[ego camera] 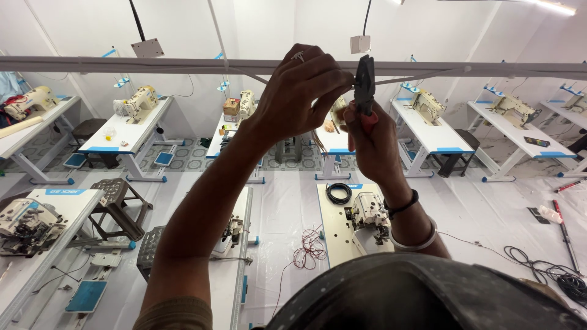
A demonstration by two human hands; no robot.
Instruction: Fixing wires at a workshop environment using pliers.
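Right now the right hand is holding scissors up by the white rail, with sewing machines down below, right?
Not scissors. The head view shows the right hand gripping pliers with red handles, up by the white rail. The left hand pinches something beside the pliers' tip. Sewing machines do sit below.

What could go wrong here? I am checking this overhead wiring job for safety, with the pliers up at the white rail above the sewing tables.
1. The pliers in the right hand grip at the white rail; a slip could nick the wires or the left hand beside them.
2. Both hands work high over a sewing machine; dropped pliers might strike it.
3. Whether the wires are live cannot be told; if so, shock is possible.
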